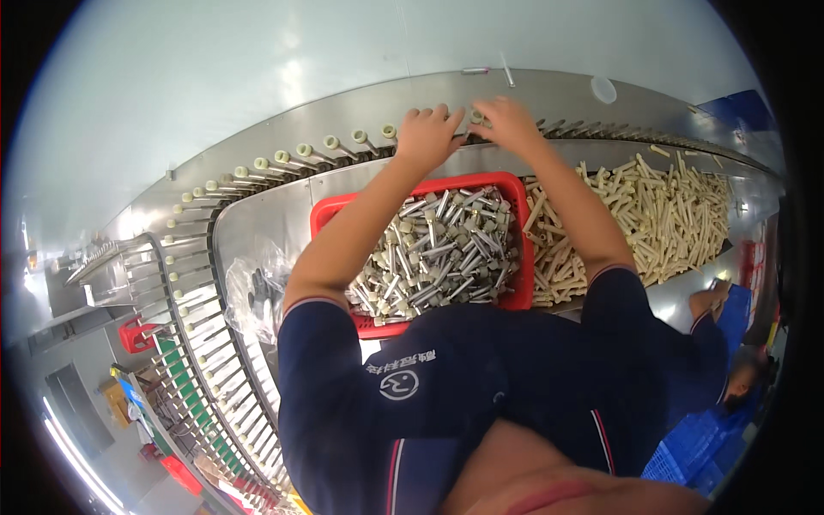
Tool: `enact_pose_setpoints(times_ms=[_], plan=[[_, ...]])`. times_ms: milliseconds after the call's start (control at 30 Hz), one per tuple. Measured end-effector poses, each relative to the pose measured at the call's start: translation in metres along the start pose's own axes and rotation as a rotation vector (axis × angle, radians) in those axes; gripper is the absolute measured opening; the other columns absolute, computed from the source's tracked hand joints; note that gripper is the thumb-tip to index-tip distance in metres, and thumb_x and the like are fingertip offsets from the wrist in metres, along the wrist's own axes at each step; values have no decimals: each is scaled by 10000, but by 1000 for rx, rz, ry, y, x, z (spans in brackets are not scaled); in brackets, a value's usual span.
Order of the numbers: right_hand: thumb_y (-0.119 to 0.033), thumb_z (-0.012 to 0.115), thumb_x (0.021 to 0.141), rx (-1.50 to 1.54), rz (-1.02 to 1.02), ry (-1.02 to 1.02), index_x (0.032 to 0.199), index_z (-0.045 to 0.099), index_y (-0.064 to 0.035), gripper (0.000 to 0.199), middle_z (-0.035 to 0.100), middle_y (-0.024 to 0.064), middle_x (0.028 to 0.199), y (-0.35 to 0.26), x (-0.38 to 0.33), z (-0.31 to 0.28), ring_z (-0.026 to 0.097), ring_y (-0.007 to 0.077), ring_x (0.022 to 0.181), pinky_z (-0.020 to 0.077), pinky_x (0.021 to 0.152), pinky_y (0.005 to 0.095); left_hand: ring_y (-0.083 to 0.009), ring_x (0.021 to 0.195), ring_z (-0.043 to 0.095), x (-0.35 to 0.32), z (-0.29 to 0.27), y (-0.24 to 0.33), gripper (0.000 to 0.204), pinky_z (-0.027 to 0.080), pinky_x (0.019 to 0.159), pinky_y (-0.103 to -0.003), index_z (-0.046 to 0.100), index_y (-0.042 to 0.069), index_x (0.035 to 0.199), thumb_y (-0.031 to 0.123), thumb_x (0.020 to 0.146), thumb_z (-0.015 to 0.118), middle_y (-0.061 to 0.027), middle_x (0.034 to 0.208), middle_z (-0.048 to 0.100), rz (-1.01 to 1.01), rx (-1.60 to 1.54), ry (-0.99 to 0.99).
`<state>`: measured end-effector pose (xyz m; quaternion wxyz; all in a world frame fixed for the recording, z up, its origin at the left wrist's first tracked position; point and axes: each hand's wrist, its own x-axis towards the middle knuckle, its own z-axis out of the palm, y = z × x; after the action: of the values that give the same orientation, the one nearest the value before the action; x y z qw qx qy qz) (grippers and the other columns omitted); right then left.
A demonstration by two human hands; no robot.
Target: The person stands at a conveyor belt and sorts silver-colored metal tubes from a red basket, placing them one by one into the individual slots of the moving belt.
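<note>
Both my hands reach over a curved conveyor chain (343,160) along the far side of the bench. My right hand (508,125) has its thumb and fingers closed around a pale-capped metal tube (477,115) at the chain. Close beside it on the left, my left hand (429,137) has its fingers apart, with nothing visible in them. Capped tubes (360,137) stand in a row on the chain to the left; to the right are thin pins (592,129) without caps. Below my forearms sits a red basket (521,197) heaped with capped metal tubes (442,249).
A large pile of cream-coloured tubes (652,210) lies right of the basket. A clear plastic bag (255,292) lies to its left. Two small metal pieces (475,70) and a translucent disc (603,89) rest beyond the chain. A co-worker's hand (708,299) shows at the right.
</note>
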<state>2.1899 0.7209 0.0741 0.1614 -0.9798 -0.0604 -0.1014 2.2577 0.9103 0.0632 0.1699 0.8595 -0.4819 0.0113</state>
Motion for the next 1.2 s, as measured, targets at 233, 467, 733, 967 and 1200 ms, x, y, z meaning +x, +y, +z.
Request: enact_pose_setpoints(times_ms=[233,467,733,967,1200], plan=[[-211,729,762,335,159,369,790,579,-57,217,567,41,608,24,23,-94,513,102,516,429,487,251,-308,693,618,47,16,-3,204,497,593,-423,532,107,838,296,835,609,-100,764,612,39,-157,104],[-159,744,756,743,230,-12,889,588,-76,220,618,14,722,-32,-83,-61,570,90,637,469,590,246,-317,768,604,9,-114,43,261,473,622,-419,535,83,815,305,783,669,-84,786,607,173,-384,-102],[-304,762,719,572,349,47,1154,523,-12,576,557,174,1120,-80,-160,71,485,363,1113,346,970,457,-386,1160,468,-119,12,3,561,392,950,-498,545,66,1149,342,706,750,-190,1272,475,-113,-286,83],[-278,721,757,134,0,240,1182,520,-44,526,561,154,1108,-2,-13,10,522,343,1041,412,903,402,-325,1098,531,-4,-10,-13,442,430,918,-480,561,94,1131,273,750,694,-141,1179,540,205,-76,259],[-342,723,757,409,242,-163,929,625,-46,356,492,85,608,40,-1,13,446,216,554,365,529,346,-324,784,647,42,32,-5,277,526,630,-415,536,95,1013,173,773,648,-99,913,588,121,4,-184]])
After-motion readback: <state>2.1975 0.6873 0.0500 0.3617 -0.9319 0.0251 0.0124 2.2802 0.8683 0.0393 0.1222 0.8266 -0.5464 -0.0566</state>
